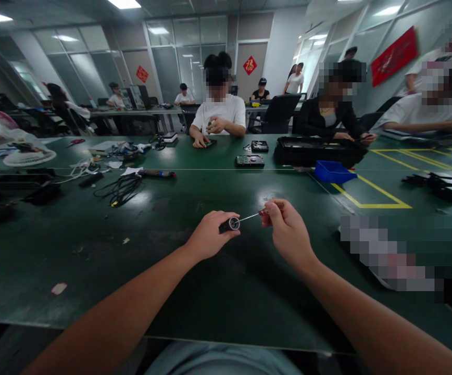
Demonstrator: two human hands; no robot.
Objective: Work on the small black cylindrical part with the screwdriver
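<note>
Over the green table, my left hand (211,234) is closed around a small dark cylinder (234,223) whose round, silver-rimmed open end faces toward me and to the right. My right hand (286,226) pinches the reddish handle of a screwdriver (248,216). Its thin metal shaft slants down to the left, and the tip reaches the cylinder's open end. Whether the tip touches anything inside is too small to tell. Most of the cylinder's body is hidden by my left fingers.
Coiled black cable (122,188) lies to the left. Ahead are a circuit-board device (250,161), a long black housing (319,151) and a blue bin (334,172). A blurred-out flat object (386,255) is at right. Across the table a person (218,114) handles small parts.
</note>
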